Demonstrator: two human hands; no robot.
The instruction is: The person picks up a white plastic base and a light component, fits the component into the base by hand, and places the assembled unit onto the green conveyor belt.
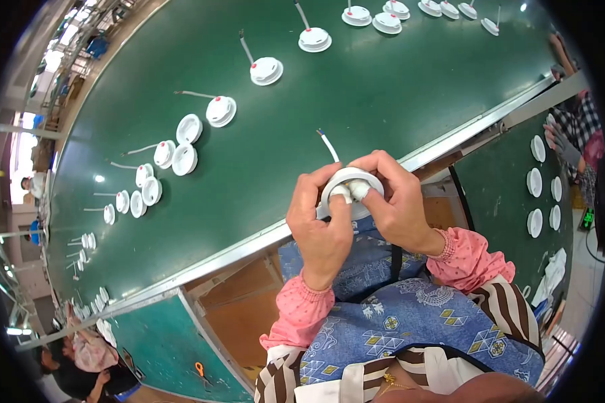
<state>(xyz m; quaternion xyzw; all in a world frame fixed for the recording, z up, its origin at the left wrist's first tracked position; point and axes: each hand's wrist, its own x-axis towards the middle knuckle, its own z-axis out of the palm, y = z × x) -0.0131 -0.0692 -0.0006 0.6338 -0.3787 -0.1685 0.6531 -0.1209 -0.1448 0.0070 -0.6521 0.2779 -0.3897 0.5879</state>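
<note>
Between both hands, above the green bench's metal edge, is a white round light housing (347,175). A short white cable (329,146) with bare-looking coloured wire ends sticks out from its far side. My left hand (325,225) grips the left of the rim, and my right hand (398,205) grips the right. Both thumbs, their tips wrapped in white, press into the near face of the housing. What lies under the thumbs is hidden.
On the green bench (302,107) stand several similar white housings (267,70) with cables, plus open white rings (185,159). Orange-handled scissors (199,369) lie on a side table at lower left. Several white rings (534,182) lie on the right table, beside a co-worker's gloved hand (567,146).
</note>
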